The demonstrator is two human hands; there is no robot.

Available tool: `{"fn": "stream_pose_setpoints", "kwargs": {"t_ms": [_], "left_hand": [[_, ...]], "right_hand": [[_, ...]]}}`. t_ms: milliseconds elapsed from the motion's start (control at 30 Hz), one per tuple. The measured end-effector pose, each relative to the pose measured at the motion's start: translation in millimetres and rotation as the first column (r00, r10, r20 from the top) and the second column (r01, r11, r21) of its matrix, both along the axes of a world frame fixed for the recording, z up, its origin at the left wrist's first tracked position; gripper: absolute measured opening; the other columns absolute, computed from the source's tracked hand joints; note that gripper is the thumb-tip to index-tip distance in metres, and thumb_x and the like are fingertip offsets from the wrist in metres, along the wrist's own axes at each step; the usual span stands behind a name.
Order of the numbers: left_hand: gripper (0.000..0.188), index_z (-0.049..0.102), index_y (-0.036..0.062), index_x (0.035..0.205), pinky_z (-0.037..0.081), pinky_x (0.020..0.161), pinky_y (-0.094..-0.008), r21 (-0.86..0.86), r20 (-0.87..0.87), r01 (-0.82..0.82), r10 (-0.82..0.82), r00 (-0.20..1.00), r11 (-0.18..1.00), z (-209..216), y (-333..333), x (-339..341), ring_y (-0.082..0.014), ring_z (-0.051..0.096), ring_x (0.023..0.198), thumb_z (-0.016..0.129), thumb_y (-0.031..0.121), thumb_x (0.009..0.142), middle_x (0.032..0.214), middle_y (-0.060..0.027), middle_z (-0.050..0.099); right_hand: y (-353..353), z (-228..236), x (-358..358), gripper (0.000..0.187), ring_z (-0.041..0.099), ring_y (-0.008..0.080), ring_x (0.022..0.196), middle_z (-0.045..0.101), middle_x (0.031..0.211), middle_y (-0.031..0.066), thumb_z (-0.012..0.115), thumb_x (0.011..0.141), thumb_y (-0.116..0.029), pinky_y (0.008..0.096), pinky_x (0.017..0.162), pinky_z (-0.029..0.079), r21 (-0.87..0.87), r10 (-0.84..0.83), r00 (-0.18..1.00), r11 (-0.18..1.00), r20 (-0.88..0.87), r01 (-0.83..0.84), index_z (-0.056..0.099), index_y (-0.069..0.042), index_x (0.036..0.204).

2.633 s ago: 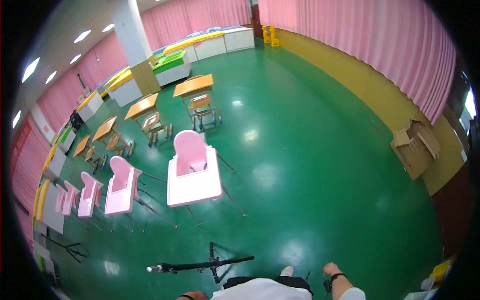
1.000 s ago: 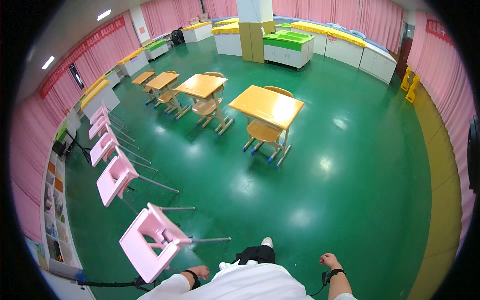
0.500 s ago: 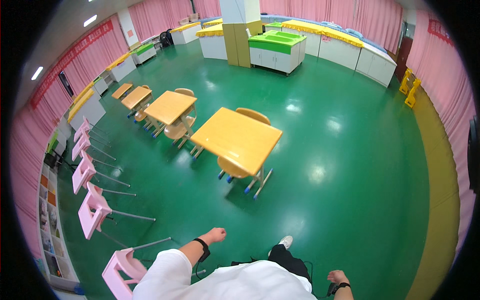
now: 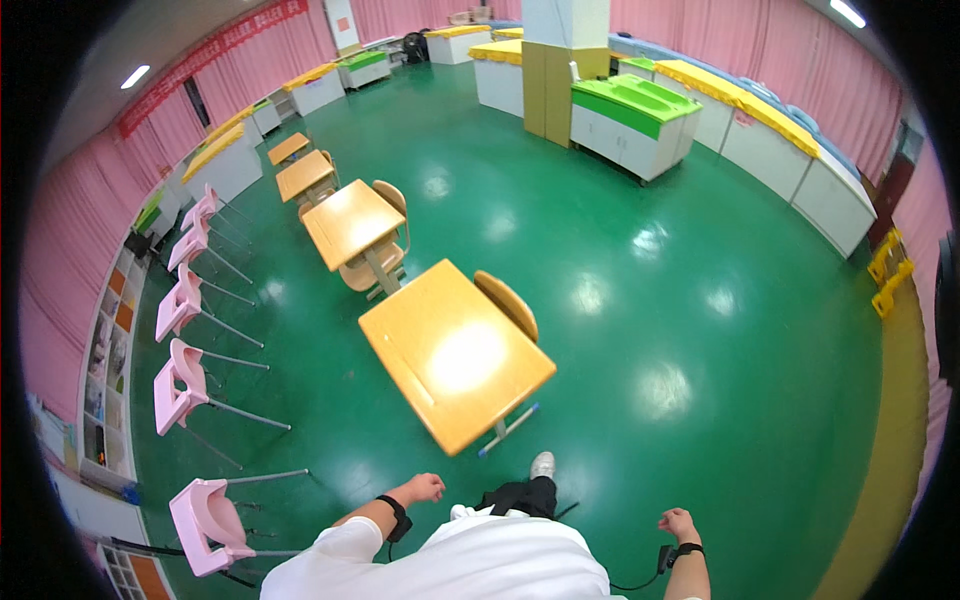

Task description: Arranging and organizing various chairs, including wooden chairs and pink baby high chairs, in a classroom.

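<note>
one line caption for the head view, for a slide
Empty left hand and right hand near an orange desk on a green floor.

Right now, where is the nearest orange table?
In the head view the nearest orange table stands straight ahead, just beyond the left hand, with a wooden chair at its far right side.
</note>
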State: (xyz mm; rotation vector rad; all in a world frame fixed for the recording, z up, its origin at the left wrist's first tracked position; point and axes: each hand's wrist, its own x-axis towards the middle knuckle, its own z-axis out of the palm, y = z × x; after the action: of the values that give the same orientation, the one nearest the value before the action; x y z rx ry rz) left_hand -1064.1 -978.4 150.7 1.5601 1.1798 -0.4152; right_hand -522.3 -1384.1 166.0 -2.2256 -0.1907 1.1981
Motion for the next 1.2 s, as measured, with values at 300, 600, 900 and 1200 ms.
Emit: {"fn": "stream_pose_setpoints", "kwargs": {"t_ms": [300,600,900,1200], "left_hand": [[0.020,0.060,0.0023,0.087,0.049,0.059,-0.0306,-0.097,0.293,-0.431,0.440,0.849,0.897,9,153,263,-0.0170,0.063,0.066,0.048,0.019,0.085,0.076,-0.0084,0.063],[0.025,0.062,0.0055,0.091,0.047,0.077,-0.0417,0.477,-0.011,0.068,-0.071,0.997,0.876,9,350,427,-0.0343,0.059,0.088,0.050,0.023,0.077,0.091,-0.0167,0.063],[0.027,0.065,0.0013,0.085,0.050,0.056,-0.0376,-0.051,-0.321,-0.027,0.009,0.947,0.998,-53,326,446,-0.0283,0.063,0.061,0.049,0.021,0.076,0.075,-0.0167,0.064],[0.029,0.065,0.0103,0.090,0.035,0.048,-0.0292,-0.416,-0.256,-0.529,0.463,0.849,0.740,-18,322,513,-0.0119,0.044,0.050,0.047,0.032,0.085,0.063,-0.0024,0.056]], "right_hand": [[169,-3,209,0.022,0.065,0.0227,0.068,0.065,0.081,0.0121,0.046,0.083,-0.012,0.0335,0.058,0.050,-0.102,0.250,0.959,0.959,-0.133,-0.264,0.057,0.001,0.096],[280,-39,403,0.047,0.056,0.0215,0.089,0.059,0.100,0.0135,0.051,0.086,-0.035,0.0402,0.076,0.045,-0.141,0.226,0.964,0.959,-0.139,-0.245,0.048,-0.002,0.119],[585,-65,613,0.046,0.057,0.0165,0.084,0.063,0.092,0.0217,0.051,0.083,-0.041,0.0422,0.074,0.045,-0.118,0.580,0.808,0.799,-0.103,-0.589,0.060,-0.001,0.106],[909,-86,676,0.023,0.065,0.0282,0.064,0.064,0.078,0.0177,0.046,0.083,-0.008,0.0337,0.053,0.051,-0.050,0.720,0.669,0.673,-0.187,-0.738,0.055,0.007,0.098]]}}
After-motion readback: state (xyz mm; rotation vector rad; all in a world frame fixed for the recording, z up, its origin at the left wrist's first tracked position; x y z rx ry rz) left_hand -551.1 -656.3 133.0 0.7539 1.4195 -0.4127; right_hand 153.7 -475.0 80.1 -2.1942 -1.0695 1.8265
